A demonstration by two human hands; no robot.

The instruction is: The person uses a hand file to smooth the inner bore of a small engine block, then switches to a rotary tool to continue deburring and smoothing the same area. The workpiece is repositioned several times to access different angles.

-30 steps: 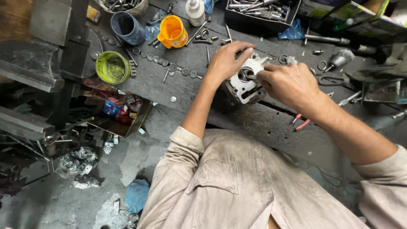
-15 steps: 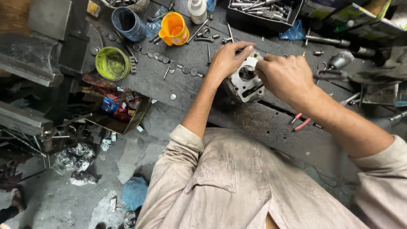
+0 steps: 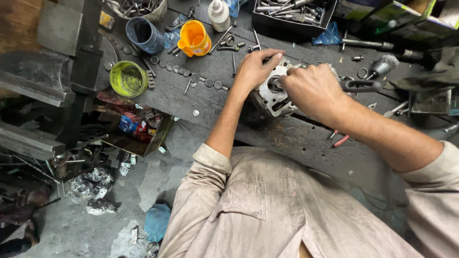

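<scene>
Both hands working on engine part [image 3: 273, 98] at bench [image 3: 306, 138] mid, near front edge.
L hand [image 3: 253, 69] gripping its top edge; R hand [image 3: 313, 91] lying over it, fingers curled — can't tell what R is holding.

The right hand [image 3: 313, 91] covers much of the grey cast-metal engine part [image 3: 270, 98]; its fingertips are hidden. At the top edge, the round metal tin of bolts [image 3: 143, 7] and the white plastic bottle [image 3: 219, 13] are cut off.
</scene>
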